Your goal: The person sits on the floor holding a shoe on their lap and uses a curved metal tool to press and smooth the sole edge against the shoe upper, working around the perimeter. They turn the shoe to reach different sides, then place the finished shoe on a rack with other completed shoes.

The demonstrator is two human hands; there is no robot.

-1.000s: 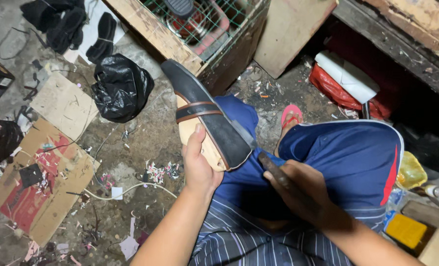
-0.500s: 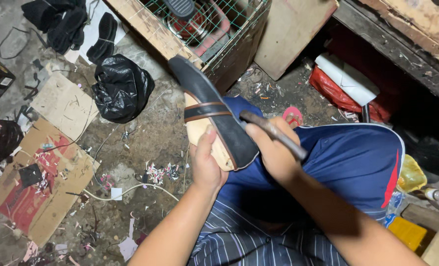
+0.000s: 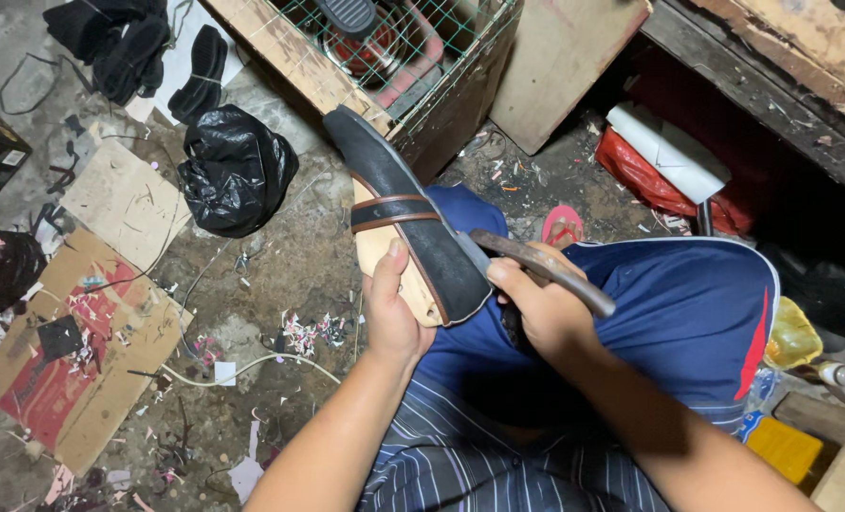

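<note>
A black sandal sole [image 3: 413,223] with a brown strap across it lies over a pale wooden form [image 3: 385,261] on my left knee. My left hand [image 3: 394,313] grips the form's near end, thumb up along its edge. My right hand [image 3: 536,308] is closed around the handle of a worn brown tool [image 3: 546,267], whose head meets the right edge of the sole. Blue shorts [image 3: 669,322] cover my legs.
A black plastic bag [image 3: 236,169] sits on the dirty floor to the left, beside flattened cardboard [image 3: 81,351] and scraps. A wooden crate with wire mesh [image 3: 385,57] stands ahead. A pink flip-flop [image 3: 562,226], a red bag [image 3: 641,180] and a yellow box [image 3: 785,446] lie to the right.
My right hand has come up from my lap with the tool and brought it to the sole's right edge. The sole and form shifted slightly upward; my left hand keeps its grip.
</note>
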